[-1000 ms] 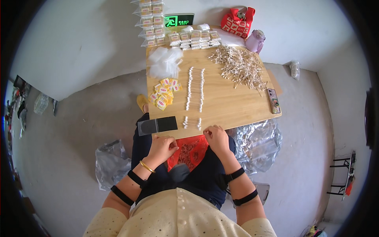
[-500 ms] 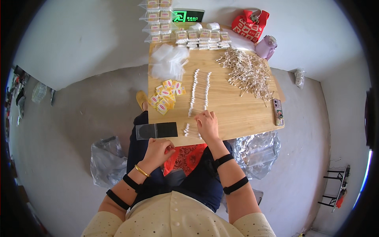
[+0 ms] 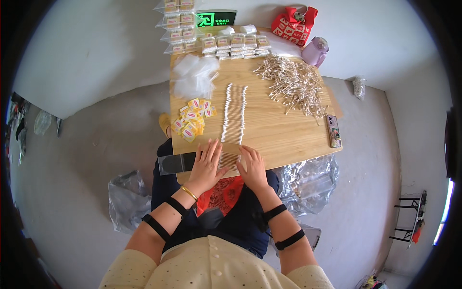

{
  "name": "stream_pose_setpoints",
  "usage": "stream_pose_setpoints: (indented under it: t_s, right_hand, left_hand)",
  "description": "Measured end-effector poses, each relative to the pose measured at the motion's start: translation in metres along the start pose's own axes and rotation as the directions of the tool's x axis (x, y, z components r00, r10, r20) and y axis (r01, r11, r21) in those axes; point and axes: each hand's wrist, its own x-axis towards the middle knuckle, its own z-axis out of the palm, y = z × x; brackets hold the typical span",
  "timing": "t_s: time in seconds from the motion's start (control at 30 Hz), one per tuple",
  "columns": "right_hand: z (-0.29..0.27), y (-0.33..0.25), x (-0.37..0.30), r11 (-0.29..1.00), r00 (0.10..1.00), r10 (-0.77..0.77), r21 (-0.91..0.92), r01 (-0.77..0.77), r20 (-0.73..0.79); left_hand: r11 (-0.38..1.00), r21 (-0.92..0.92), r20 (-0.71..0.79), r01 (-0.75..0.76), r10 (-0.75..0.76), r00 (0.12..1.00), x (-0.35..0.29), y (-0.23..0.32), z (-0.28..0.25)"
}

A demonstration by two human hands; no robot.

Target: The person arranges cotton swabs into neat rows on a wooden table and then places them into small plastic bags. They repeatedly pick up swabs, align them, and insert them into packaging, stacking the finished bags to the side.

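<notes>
A short row of cotton swabs (image 3: 229, 160) lies side by side at the table's near edge, between my two hands. My left hand (image 3: 206, 166) lies flat at its left end, fingers stretched out, partly over a dark flat strip with a clear sleeve (image 3: 175, 164). At the other end my right hand (image 3: 251, 167) is open too, with fingers spread and thumb against the swab tips. Just beyond them a longer row of cotton swabs (image 3: 234, 113) runs away from me in a neat column. Neither hand grips anything.
Yellow-and-white cards (image 3: 192, 118) and clear plastic bags (image 3: 196, 77) lie left on the wooden table (image 3: 269, 135). A loose heap of swabs (image 3: 296, 84) fills the far right, near a phone (image 3: 334, 131) and a purple jug (image 3: 315, 51). Packed swab bundles (image 3: 236, 43) line the back.
My left hand has moved right and forward onto the table, its fingers now extended. My right hand has opened and shifted to the short row's right end. The whole view has shifted slightly.
</notes>
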Motion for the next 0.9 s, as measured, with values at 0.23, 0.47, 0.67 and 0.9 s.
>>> stream_pose_setpoints:
  t_s: [0.23, 0.47, 0.67, 0.9]
  right_hand:
    - [0.027, -0.006, -0.030, 0.973, 0.994, 0.003, -0.228, 0.023, 0.111]
    - [0.054, -0.013, -0.028, 0.945, 0.989, -0.004, -0.324, 0.053, 0.151]
    - [0.050, -0.013, -0.029, 0.951, 0.988, 0.008, -0.307, 0.040, 0.156]
    - [0.034, -0.019, -0.024, 0.945, 0.971, 0.035, -0.323, 0.044, 0.235]
  left_hand:
    - [0.983, 0.180, 0.101, 0.035, -0.054, 0.993, -0.023, 0.001, 0.016]
    - [0.988, 0.150, 0.112, 0.034, -0.051, 0.992, -0.024, 0.003, 0.023]
    - [0.991, 0.133, 0.122, 0.001, -0.017, 0.992, -0.017, 0.006, 0.012]
    - [0.985, 0.132, 0.202, -0.109, 0.081, 0.976, -0.019, -0.001, 0.012]
